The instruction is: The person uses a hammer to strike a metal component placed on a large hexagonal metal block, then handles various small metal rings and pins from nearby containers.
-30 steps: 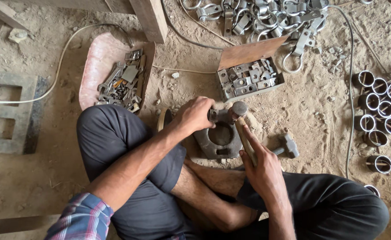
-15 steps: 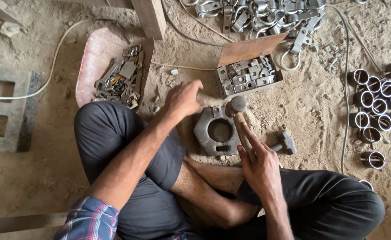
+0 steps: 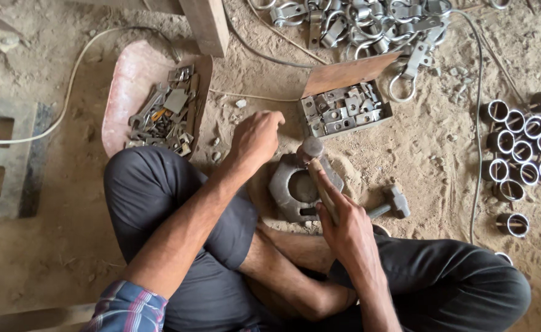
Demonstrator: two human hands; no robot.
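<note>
Right hand (image 3: 347, 230): fingers clamped on a wooden-handled hammer (image 3: 315, 165), its head over the metal ring block (image 3: 298, 187) on the sand between the knees. Left hand (image 3: 257, 138): fingers curled together, empty, just left of the block. Box of metal pieces (image 3: 344, 110) beyond; second hammer (image 3: 393, 203) to the right.

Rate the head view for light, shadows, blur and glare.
Head view: soft, even daylight, with only faint shadows under the left hand and the metal block; no harsh glare, just a mild sheen on the steel rings; the centre is sharp; the plaid sleeve at the bottom edge looks soft.
</note>
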